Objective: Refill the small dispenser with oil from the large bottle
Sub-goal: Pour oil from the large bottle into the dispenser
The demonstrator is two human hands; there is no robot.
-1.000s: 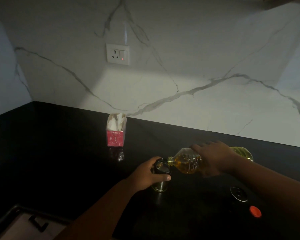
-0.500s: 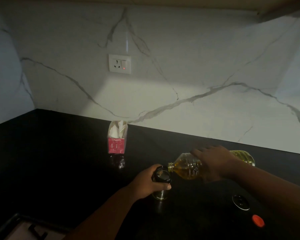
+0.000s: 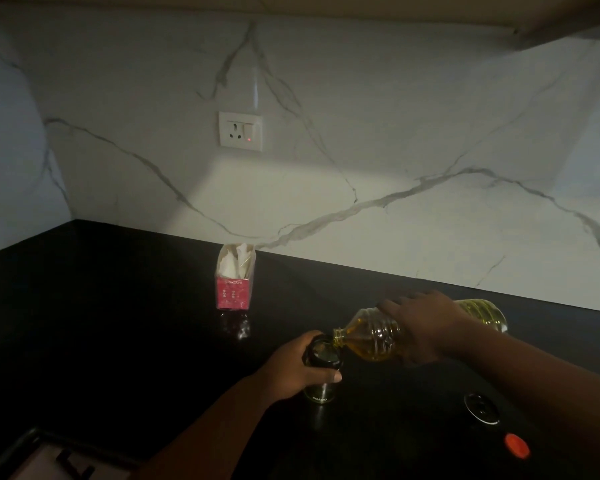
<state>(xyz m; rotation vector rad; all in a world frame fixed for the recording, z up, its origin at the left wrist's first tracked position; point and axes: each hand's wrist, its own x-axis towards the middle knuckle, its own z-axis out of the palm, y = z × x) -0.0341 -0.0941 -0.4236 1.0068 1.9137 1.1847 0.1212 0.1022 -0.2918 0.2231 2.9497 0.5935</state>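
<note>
I see a white marble wall [image 3: 395,150] with grey veins rising behind a black countertop [image 3: 101,323], and a white socket plate [image 3: 240,131] with a small red light set into the wall. Beyond my left fingers stands a red box [image 3: 234,284] with white paper sticking out of its open top. My right hand [image 3: 421,329] wraps over the large bottle [image 3: 371,337], fingers curled round its ribbed body, tilting it nearly flat so the yellow oil pools toward the neck. The bottle mouth sits right at the open rim of the small dispenser [image 3: 321,372], which stands upright on the countertop. My left hand [image 3: 291,370] grips the dispenser, fingers curled round the far side and the thumb across the near side. Down and to the right of my right fingers a dark round lid [image 3: 482,408] lies flat, and nearer still a red cap [image 3: 516,449].
</note>
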